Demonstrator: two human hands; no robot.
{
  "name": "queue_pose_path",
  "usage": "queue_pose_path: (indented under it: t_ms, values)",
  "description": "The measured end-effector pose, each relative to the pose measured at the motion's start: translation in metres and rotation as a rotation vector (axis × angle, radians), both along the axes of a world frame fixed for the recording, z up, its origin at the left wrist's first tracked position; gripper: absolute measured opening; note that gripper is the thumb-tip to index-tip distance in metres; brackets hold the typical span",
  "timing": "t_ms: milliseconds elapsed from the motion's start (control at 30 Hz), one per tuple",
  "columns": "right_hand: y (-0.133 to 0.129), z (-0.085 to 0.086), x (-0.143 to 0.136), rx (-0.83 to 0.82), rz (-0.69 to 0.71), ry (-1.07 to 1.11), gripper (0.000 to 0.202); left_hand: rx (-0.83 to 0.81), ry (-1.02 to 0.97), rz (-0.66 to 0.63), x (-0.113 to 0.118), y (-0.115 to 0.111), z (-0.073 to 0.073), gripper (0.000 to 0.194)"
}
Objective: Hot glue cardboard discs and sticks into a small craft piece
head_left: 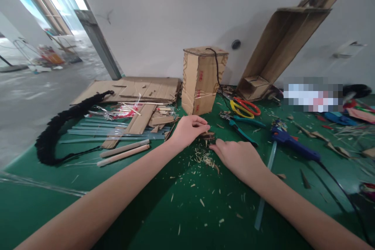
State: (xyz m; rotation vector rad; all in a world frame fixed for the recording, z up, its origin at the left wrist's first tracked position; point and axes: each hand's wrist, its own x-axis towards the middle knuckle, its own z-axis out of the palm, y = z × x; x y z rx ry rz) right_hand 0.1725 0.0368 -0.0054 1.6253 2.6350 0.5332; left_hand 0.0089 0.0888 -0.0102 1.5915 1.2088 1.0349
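Note:
My left hand (190, 129) is closed, thumb and forefinger pinched at the tip of a short pale wooden stick (206, 132), most of which is hidden. Right under it sits a small layered cardboard piece (208, 136). My right hand (241, 158) is closed beside that piece, its fingertips low near the green tabletop (164, 218); whatever they grip is hidden. Between the hands lies a heap of wood shavings (205, 159). A tall cardboard box (202, 82) with a black cord (217, 68) over its top stands just behind.
Teal-handled pliers (241, 129), scissors (245, 108) and a blue glue gun (294, 145) lie to the right. Leftward are glue sticks (88, 131), two wooden rods (124, 153), cardboard strips (142, 119) and a black fuzzy strip (47, 140). A cardboard channel (283, 47) leans on the wall.

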Motion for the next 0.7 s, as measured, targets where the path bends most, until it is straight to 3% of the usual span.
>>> queue_pose_path:
  t_ms: [167,500,700]
  values:
    - [-0.001,-0.004,0.000,0.033,-0.047,0.023,0.038,0.002,-0.021,-0.003,0.000,-0.002,0.001,0.018]
    - [0.000,-0.001,0.002,0.052,-0.002,0.067,0.038,-0.013,-0.055,-0.024,0.000,-0.004,0.002,0.019]
    - [0.002,0.003,0.011,0.129,0.075,0.173,0.034,-0.061,-0.257,0.045,0.000,-0.003,0.009,0.025]
